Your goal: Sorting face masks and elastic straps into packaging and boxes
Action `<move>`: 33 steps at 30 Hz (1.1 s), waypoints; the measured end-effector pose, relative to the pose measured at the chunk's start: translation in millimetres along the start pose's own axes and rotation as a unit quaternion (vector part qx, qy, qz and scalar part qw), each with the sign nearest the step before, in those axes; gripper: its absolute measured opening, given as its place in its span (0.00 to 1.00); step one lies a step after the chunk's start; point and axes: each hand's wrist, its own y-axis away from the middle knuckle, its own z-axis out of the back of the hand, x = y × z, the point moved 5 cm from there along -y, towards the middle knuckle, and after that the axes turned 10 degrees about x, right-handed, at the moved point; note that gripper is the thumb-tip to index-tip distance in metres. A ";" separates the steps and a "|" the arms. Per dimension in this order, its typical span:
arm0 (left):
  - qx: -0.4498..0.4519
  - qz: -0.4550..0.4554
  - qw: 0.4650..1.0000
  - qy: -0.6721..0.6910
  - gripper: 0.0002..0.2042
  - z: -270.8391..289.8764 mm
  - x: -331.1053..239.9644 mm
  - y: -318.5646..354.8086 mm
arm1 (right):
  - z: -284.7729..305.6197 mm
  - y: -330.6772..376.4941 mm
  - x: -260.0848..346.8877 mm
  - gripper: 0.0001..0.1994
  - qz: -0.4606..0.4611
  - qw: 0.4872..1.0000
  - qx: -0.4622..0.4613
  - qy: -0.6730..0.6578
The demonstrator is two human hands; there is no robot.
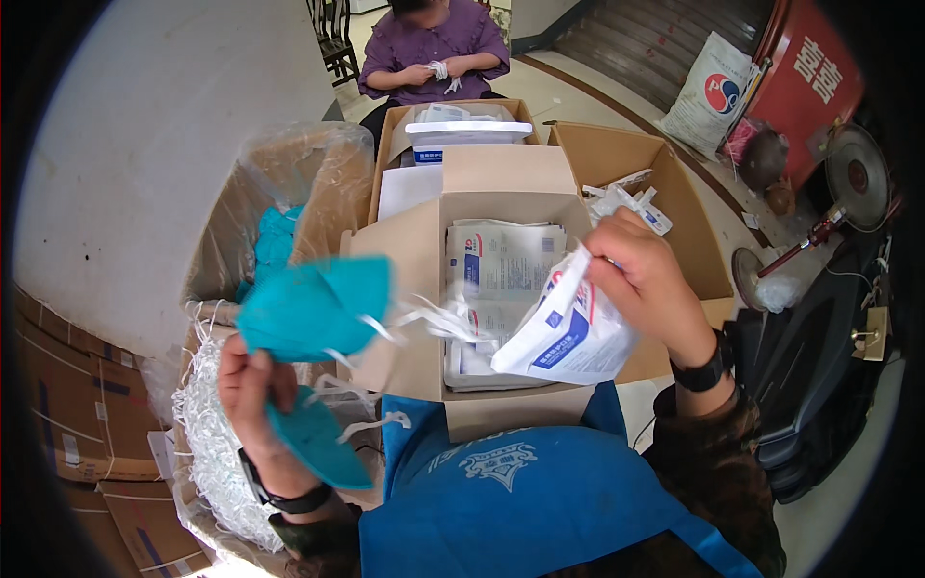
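We see the teal mask (pixel 313 306) held up over the left side of the view, its long axis running roughly left to right and tipping slightly upward toward the right, where its white ear loops (pixel 424 318) trail off toward the white pouch (pixel 568 332). Our left hand (pixel 252 385) pinches the mask at its lower left edge, fingers pressed together around it, and a second teal mask (pixel 318 438) hangs below that same hand, pointing down and to the right with a white strap dangling from it. Our right hand (pixel 646 284) grips the white pouch by its upper corner, fingers closed on it; the pouch has blue and red print and slants from upper right to lower left, its open end turned toward the mask. Under both hands sits an open cardboard box (pixel 405 279) holding a stack of flat packaged pouches (pixel 501 260). To the left, a plastic-lined carton (pixel 318 183) holds more teal masks, and a heap of white loops (pixel 207 433) lies beside our left wrist. Farther off stand two more open cartons (pixel 617 159), and beyond them a seated person in a purple top (pixel 434 43) works with white straps in hand.
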 end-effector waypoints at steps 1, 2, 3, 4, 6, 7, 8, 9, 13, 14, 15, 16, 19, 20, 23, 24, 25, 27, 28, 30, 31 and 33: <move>-0.004 -0.019 1.000 0.011 0.09 12.3 -8.0 1.4 | -5.9 -4.2 -4.6 0.04 0.027 1.000 0.012 -0.001; -0.004 -0.019 1.000 0.011 0.09 22.4 -10.3 1.7 | -23.0 -9.4 -13.9 0.04 -0.017 0.993 0.053 -0.107; -0.016 -0.042 0.999 0.031 0.09 32.7 -13.7 2.7 | -37.8 -15.8 -19.5 0.04 -0.016 0.993 0.053 -0.107; -0.031 -0.067 0.996 0.050 0.09 39.7 -17.9 5.3 | -62.1 -24.6 -24.7 0.05 -0.014 0.986 0.123 -0.115; -0.051 -0.066 0.995 0.059 0.09 31.0 -20.4 2.7 | -102.0 -29.5 -40.0 0.06 -0.020 0.975 0.188 -0.119; -0.079 -0.068 0.993 0.062 0.09 23.1 -24.4 4.8 | -124.3 -30.4 -47.1 0.08 -0.036 0.973 0.223 -0.048; -0.153 -0.076 0.985 0.034 0.15 9.0 -23.5 4.2 | -140.7 -29.4 -53.0 0.10 -0.055 0.965 0.255 0.025; -0.153 -0.078 0.985 0.034 0.15 12.4 -22.1 4.6 | -150.7 -27.9 -56.3 0.10 -0.053 0.965 0.254 0.026; -0.062 -0.016 0.990 -0.128 0.26 9.8 -8.1 1.8 | -173.2 -24.1 -62.7 0.14 -0.091 0.925 0.357 0.090; -0.068 -0.039 0.988 -0.135 0.26 7.3 -8.0 0.6 | -170.3 -23.8 -62.7 0.13 -0.087 0.936 0.336 0.061; -0.071 -0.061 0.985 -0.142 0.26 5.1 -8.1 -0.7 | -166.7 -22.8 -62.8 0.12 -0.085 0.945 0.313 0.033; -0.086 -0.067 0.984 -0.140 0.26 4.8 -5.9 -2.6 | -159.3 -21.3 -59.9 0.12 -0.087 0.946 0.312 0.034; -0.085 -0.102 0.975 -0.176 0.25 -1.2 -3.6 -9.2 | -117.3 -22.8 -26.7 0.10 -0.046 0.962 0.265 -0.034; -0.084 -0.103 0.976 -0.175 0.25 -5.2 -2.5 -12.4 | -97.7 -18.5 -15.7 0.09 -0.038 0.973 0.224 -0.040; 0.030 0.083 0.981 -0.174 0.18 -29.6 25.4 -17.1 | -51.6 -6.3 21.1 0.07 -0.018 0.986 0.155 -0.053; 0.081 0.112 0.978 -0.159 0.09 -41.9 37.3 -16.1 | -40.1 -2.9 30.0 0.06 -0.007 0.990 0.127 -0.058; 0.144 0.101 0.968 -0.179 0.04 -62.3 44.8 -15.1 | -34.0 -0.5 35.1 0.06 -0.008 0.991 0.123 -0.058; 0.214 0.119 0.946 -0.212 0.10 -99.3 44.9 -13.1 | -27.5 3.8 41.3 0.07 0.013 0.993 0.100 -0.065; 0.262 0.115 0.937 -0.199 0.11 -117.3 45.5 -12.3 | -26.2 7.1 43.7 0.08 0.025 0.992 0.099 -0.071; 0.313 0.111 0.925 -0.187 0.12 -137.9 43.9 -11.7 | -26.1 12.4 49.4 0.09 0.030 0.992 0.098 -0.068; 0.360 0.061 0.904 -0.221 0.12 -148.1 40.1 -12.9 | -26.2 13.9 51.0 0.09 0.037 0.992 0.099 -0.064; 0.407 0.010 0.877 -0.254 0.11 -163.0 36.3 -10.4 | -26.5 15.4 47.0 0.09 0.038 0.993 0.097 -0.052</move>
